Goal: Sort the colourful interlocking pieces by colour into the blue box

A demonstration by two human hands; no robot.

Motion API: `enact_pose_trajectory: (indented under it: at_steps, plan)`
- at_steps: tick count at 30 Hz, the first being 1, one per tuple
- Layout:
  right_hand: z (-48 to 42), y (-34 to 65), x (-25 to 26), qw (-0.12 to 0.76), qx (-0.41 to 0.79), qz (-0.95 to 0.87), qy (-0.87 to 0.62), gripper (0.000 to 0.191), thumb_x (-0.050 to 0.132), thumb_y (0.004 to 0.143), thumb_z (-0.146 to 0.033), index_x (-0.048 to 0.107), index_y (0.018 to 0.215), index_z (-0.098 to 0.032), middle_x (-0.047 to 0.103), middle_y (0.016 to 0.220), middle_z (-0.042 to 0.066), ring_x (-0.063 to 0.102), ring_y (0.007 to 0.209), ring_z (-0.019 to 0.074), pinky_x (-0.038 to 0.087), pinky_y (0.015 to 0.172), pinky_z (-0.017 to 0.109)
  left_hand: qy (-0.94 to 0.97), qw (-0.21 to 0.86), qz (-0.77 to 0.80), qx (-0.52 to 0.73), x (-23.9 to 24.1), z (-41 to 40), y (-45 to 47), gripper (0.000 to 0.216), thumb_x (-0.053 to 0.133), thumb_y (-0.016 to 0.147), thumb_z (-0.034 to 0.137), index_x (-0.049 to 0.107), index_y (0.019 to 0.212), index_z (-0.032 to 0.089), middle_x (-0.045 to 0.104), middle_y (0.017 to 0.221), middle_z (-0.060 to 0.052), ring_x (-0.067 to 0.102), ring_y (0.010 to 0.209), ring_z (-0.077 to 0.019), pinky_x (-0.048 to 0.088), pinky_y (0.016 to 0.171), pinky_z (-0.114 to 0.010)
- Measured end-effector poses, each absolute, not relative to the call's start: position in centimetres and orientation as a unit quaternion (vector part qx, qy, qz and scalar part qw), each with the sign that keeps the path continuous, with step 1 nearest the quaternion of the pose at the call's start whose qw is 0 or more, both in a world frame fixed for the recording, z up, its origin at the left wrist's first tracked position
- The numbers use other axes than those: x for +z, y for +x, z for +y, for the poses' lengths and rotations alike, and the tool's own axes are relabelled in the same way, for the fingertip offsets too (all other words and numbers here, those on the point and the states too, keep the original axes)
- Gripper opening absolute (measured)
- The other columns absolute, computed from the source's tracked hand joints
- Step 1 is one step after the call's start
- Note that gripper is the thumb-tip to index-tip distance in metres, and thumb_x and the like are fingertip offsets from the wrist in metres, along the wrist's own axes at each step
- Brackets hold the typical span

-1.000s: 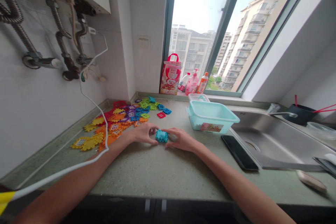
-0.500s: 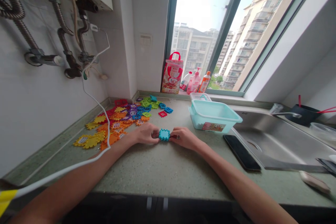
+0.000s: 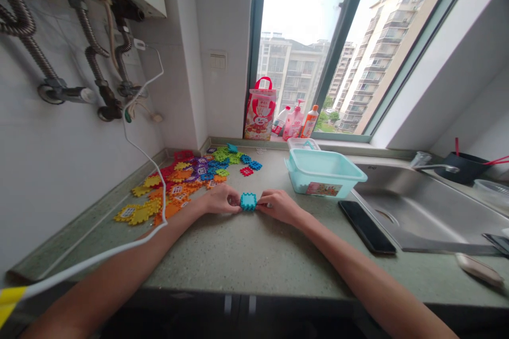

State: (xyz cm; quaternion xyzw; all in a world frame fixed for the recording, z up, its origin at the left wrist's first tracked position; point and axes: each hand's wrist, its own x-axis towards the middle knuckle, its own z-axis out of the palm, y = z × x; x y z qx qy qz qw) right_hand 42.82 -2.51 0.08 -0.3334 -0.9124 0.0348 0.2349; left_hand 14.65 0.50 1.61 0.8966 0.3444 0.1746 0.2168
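Observation:
Between my hands, on the countertop [image 3: 254, 259], is a small stack of light-blue square building pieces [image 3: 248, 201] with toothed edges. My left hand [image 3: 221, 199] grips its left edge between thumb and fingers. On the opposite edge, my right hand [image 3: 279, 205] pinches it with the fingertips. How many pieces make up the stack I cannot tell. To the left of my left hand spreads a pile of loose building pieces [image 3: 199, 169] in yellow, orange, red, purple, blue and green. A red piece [image 3: 246, 171] lies apart, beyond the stack.
A light-blue plastic tub [image 3: 326, 169] stands right of centre, with its clear lid [image 3: 303, 144] behind. A black phone [image 3: 366, 226] lies beside the steel sink [image 3: 421, 212]. Across my left forearm runs a white cable [image 3: 107, 254]. Bottles [image 3: 293, 123] and a bag [image 3: 260, 114] line the windowsill.
The view has shifted slightly. Both hands stay at the light-blue stack, whose front side shows a little taller now. The pile and tub stay put.

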Motion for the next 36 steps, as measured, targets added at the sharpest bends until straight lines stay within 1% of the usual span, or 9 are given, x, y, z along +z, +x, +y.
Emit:
enact_pose_trajectory:
  at_steps: [5, 9, 12, 16, 19, 23, 25, 31, 36]
  plan:
    - [-2.5, 42.9, 0.1, 0.229, 0.026, -0.919, -0.321, 0.014, 0.071, 0.097, -0.031, 0.083, 0.095, -0.027, 0.073, 0.083, 0.004, 0.068, 0.075, 0.0168, 0.046, 0.070, 0.025, 0.901, 0.227, 0.329, 0.167, 2.6, 0.4, 13.8, 0.019, 0.075, 0.079, 0.038, 0.078, 0.078, 0.018, 0.070, 0.066, 0.001, 0.061, 0.062, -0.0126, 0.042, 0.060, -0.022]
    - [-2.6, 43.0, 0.6, 0.222, 0.030, -0.918, -0.328, 0.012, 0.072, 0.095, -0.030, 0.084, 0.096, -0.028, 0.075, 0.085, 0.003, 0.069, 0.076, 0.0168, 0.046, 0.071, 0.025, 0.884, 0.122, 0.385, 0.236, 4.1, 2.9, 13.3, 0.025, 0.064, 0.089, 0.038, 0.074, 0.076, 0.019, 0.071, 0.070, 0.000, 0.063, 0.066, -0.0141, 0.045, 0.067, -0.025]
    - [-2.6, 42.8, 0.7, 0.227, 0.042, -0.908, -0.349, 0.010, 0.073, 0.092, -0.023, 0.083, 0.093, -0.026, 0.075, 0.084, 0.003, 0.067, 0.072, 0.0157, 0.045, 0.069, 0.024, 0.856, 0.034, 0.471, 0.212, 5.7, 7.6, 13.8, 0.022, 0.063, 0.088, 0.039, 0.076, 0.094, 0.022, 0.076, 0.088, -0.002, 0.069, 0.080, -0.0185, 0.049, 0.075, -0.027]
    - [-2.2, 42.3, 0.0, 0.250, 0.055, -0.889, -0.380, 0.012, 0.073, 0.086, -0.014, 0.080, 0.091, -0.023, 0.071, 0.079, 0.001, 0.063, 0.069, 0.0143, 0.043, 0.066, 0.023, 0.833, -0.013, 0.528, 0.164, 7.6, 15.4, 15.3, 0.048, 0.069, 0.080, 0.037, 0.070, 0.126, 0.023, 0.073, 0.125, -0.010, 0.066, 0.116, -0.0280, 0.050, 0.096, -0.033]
    - [-1.7, 42.2, -0.7, 0.256, 0.064, -0.887, -0.378, 0.015, 0.072, 0.084, -0.013, 0.077, 0.094, -0.022, 0.070, 0.080, 0.000, 0.062, 0.070, 0.0137, 0.042, 0.066, 0.022, 0.814, -0.012, 0.563, 0.141, 7.9, 20.2, 16.3, 0.064, 0.074, 0.072, 0.036, 0.067, 0.134, 0.020, 0.066, 0.136, -0.016, 0.061, 0.125, -0.0349, 0.049, 0.102, -0.040]
    - [-0.9, 42.5, -1.2, 0.254, 0.078, -0.891, -0.369, 0.014, 0.071, 0.085, -0.016, 0.077, 0.097, -0.022, 0.072, 0.085, 0.001, 0.063, 0.071, 0.0133, 0.043, 0.066, 0.021, 0.780, 0.003, 0.613, 0.124, 6.8, 24.1, 17.0, 0.068, 0.079, 0.067, 0.041, 0.069, 0.131, 0.018, 0.071, 0.125, -0.021, 0.066, 0.114, -0.0439, 0.050, 0.098, -0.053]
    - [-0.8, 42.7, -1.3, 0.256, 0.085, -0.893, -0.361, 0.015, 0.071, 0.086, -0.016, 0.076, 0.099, -0.022, 0.072, 0.087, 0.001, 0.064, 0.072, 0.0131, 0.043, 0.067, 0.021, 0.772, 0.005, 0.623, 0.130, 6.2, 25.2, 16.9, 0.064, 0.079, 0.068, 0.044, 0.071, 0.127, 0.018, 0.074, 0.122, -0.020, 0.067, 0.112, -0.0450, 0.051, 0.095, -0.054]
    - [-0.7, 42.7, -1.1, 0.257, 0.092, -0.891, -0.363, 0.015, 0.071, 0.086, -0.017, 0.078, 0.099, -0.021, 0.072, 0.086, 0.001, 0.064, 0.071, 0.0129, 0.043, 0.067, 0.021, 0.767, -0.038, 0.614, 0.184, 7.1, 24.9, 15.9, 0.051, 0.070, 0.081, 0.055, 0.077, 0.116, 0.019, 0.073, 0.125, -0.017, 0.066, 0.118, -0.0382, 0.052, 0.094, -0.039]
    - [-0.6, 43.0, -1.0, 0.268, 0.096, -0.885, -0.367, 0.021, 0.070, 0.087, -0.016, 0.078, 0.106, -0.022, 0.074, 0.087, 0.002, 0.066, 0.072, 0.0138, 0.047, 0.070, 0.023, 0.785, -0.032, 0.545, 0.295, 9.1, 18.8, 14.4, 0.040, 0.063, 0.088, 0.056, 0.080, 0.100, 0.021, 0.079, 0.106, -0.010, 0.070, 0.098, -0.0268, 0.052, 0.087, -0.031]
